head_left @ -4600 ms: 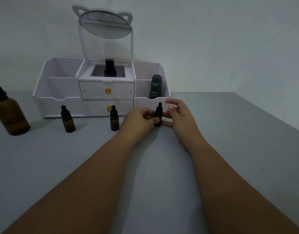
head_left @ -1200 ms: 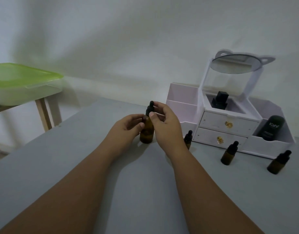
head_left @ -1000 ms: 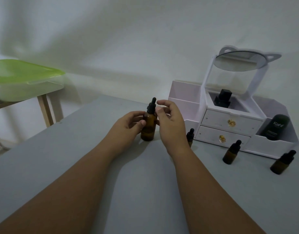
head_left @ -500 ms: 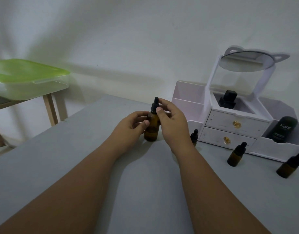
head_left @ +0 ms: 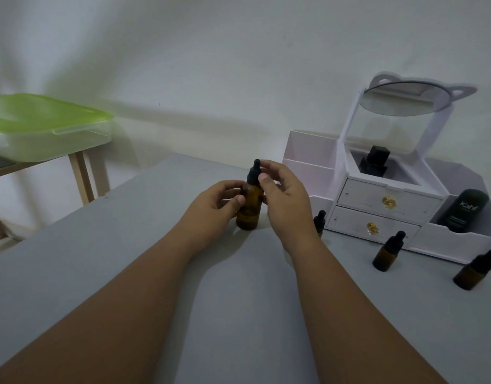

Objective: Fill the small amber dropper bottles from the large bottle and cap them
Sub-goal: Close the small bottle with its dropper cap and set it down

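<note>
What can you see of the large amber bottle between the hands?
The large amber bottle stands upright on the grey table. It looks like brown translucent glass and has a black dropper cap on its neck. The left hand grips its body from the side, and the right hand pinches the cap between thumb and fingers. Its fill level cannot be told in this dim light.

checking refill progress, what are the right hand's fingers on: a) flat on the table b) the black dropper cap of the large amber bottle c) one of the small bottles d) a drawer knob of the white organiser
b: the right hand curls its thumb and fingers round the black dropper cap atop the large amber bottle, whose body the left hand holds.
</note>
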